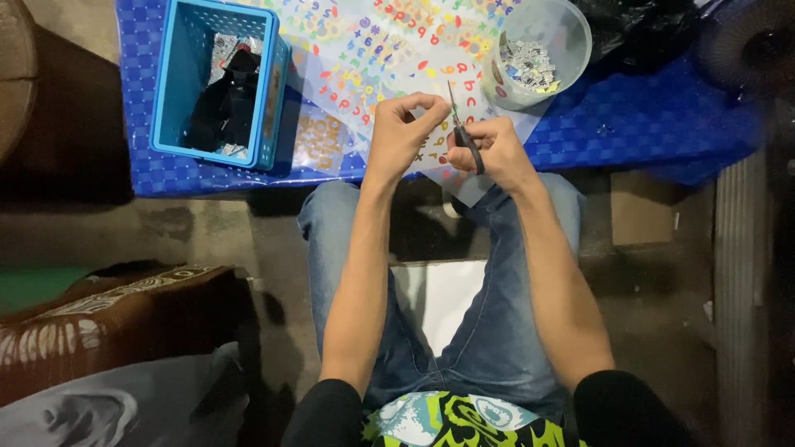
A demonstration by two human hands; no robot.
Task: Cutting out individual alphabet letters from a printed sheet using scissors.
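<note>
My right hand point(495, 151) grips small black-handled scissors point(460, 128), blades pointing up toward the table. My left hand point(401, 130) pinches the edge of a clear sticker sheet point(389, 58) printed with small colourful letters and numbers, right beside the blades. The sheet lies across a low blue checked table point(629, 124) and hangs over its near edge above my knees. Both hands are close together, almost touching.
A blue plastic basket point(217, 83) with dark items stands at the table's left. A clear round tub point(538, 51) of small cut pieces sits at the right. A dark bag point(638, 21) lies behind it. A brown cushion point(108, 319) is on the floor at left.
</note>
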